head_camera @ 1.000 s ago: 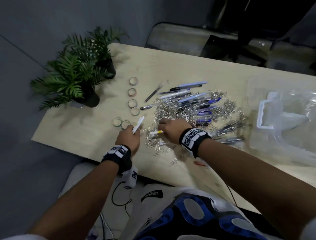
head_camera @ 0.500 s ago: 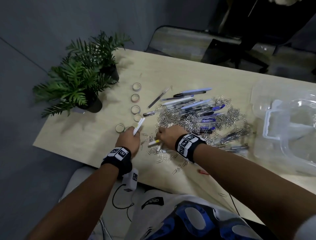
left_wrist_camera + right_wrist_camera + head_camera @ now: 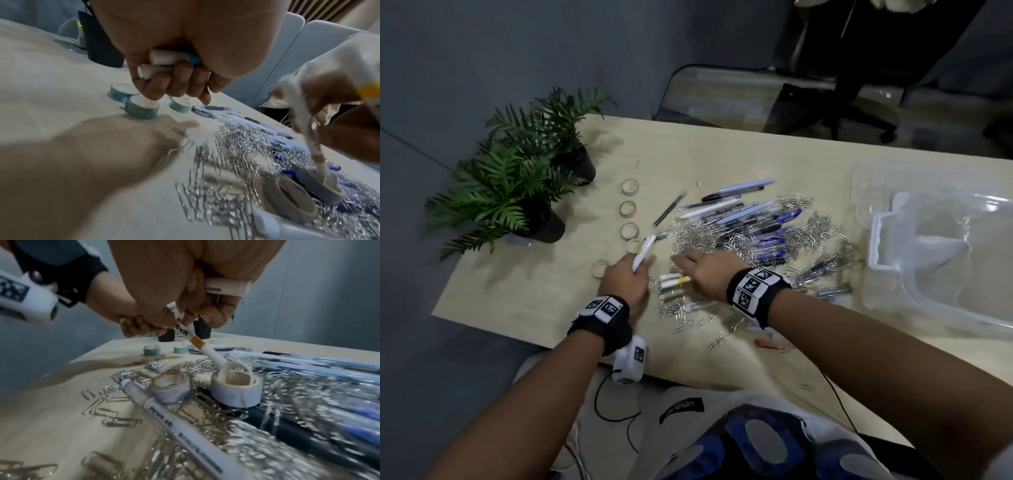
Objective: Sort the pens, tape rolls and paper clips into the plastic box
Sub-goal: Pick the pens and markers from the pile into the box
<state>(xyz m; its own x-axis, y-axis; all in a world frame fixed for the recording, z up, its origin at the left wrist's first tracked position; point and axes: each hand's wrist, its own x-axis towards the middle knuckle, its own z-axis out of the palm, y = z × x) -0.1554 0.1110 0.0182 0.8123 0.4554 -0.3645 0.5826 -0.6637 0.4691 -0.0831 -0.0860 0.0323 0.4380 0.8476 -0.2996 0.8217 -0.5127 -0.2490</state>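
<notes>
Pens [image 3: 743, 214] lie in a loose heap mixed with paper clips [image 3: 698, 236] on the wooden table [image 3: 722, 150], and the clear plastic box [image 3: 935, 250] sits to the right of that heap. Left of the heap, the left hand [image 3: 625, 281] is clenched round white pens [image 3: 164, 62], beside a line of tape rolls [image 3: 629, 209]. At the heap's near edge, the right hand [image 3: 709, 272] grips a white marker with a yellow band [image 3: 197, 342], its tip inside a pale tape roll [image 3: 236, 390].
</notes>
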